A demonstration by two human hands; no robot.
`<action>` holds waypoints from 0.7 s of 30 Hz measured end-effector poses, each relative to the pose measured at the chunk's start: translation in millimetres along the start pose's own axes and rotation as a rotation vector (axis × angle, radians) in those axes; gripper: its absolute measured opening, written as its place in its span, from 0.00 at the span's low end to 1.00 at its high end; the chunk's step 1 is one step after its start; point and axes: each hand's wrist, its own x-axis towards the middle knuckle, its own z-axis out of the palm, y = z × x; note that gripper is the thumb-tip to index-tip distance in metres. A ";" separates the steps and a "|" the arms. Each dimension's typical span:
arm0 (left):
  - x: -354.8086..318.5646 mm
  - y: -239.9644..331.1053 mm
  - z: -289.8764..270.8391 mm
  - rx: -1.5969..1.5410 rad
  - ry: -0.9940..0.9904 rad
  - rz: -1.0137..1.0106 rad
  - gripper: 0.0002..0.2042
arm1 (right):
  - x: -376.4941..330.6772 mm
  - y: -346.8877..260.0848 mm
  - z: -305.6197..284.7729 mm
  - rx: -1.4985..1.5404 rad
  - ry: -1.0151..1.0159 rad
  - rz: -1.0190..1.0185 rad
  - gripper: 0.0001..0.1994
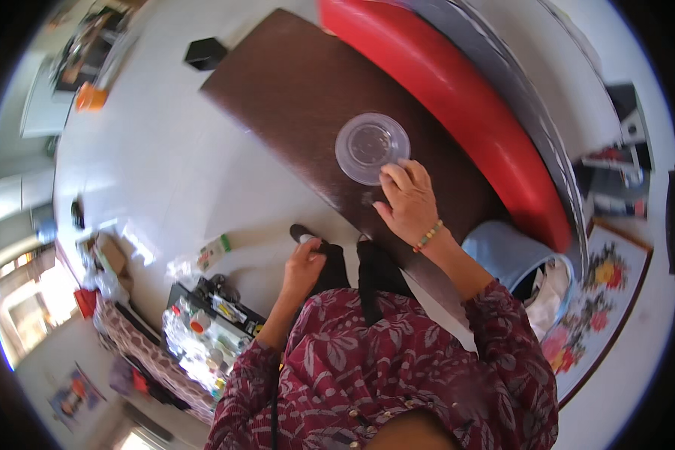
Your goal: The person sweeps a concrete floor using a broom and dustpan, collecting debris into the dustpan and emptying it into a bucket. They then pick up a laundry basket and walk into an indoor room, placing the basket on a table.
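Note:
A clear, round plastic bowl (350, 142) sits on the dark brown wooden bench (285, 82). At its near right rim is my right hand (410, 202), fingers bent and thumb held apart; the fingertips reach the rim, but I cannot tell whether they press on it. A beaded bracelet (428, 235) circles that wrist. My left hand (304, 268) hangs by my dark-trousered leg with its fingers curled in, and no object shows in it.
Along the bench's far right side runs a red padded surface (457, 101). A light blue bin (506, 251) holding pale cloth stands to the right, beside a flower picture (596, 300). At lower left is a cluttered dark table (232, 319). A black box (205, 54) lies on the floor.

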 end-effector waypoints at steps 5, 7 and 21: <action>-6.0 83.1 -72.9 0.006 0.280 0.226 0.24 | 31.0 -95.4 22.3 0.057 -0.178 -0.245 0.20; -18.1 87.5 -109.6 0.036 0.394 0.237 0.25 | 43.1 -140.4 33.6 0.120 -0.232 -0.395 0.19; -86.8 -13.8 -235.4 -0.643 0.955 -0.284 0.08 | 122.0 -307.3 114.2 0.260 -0.593 -1.061 0.15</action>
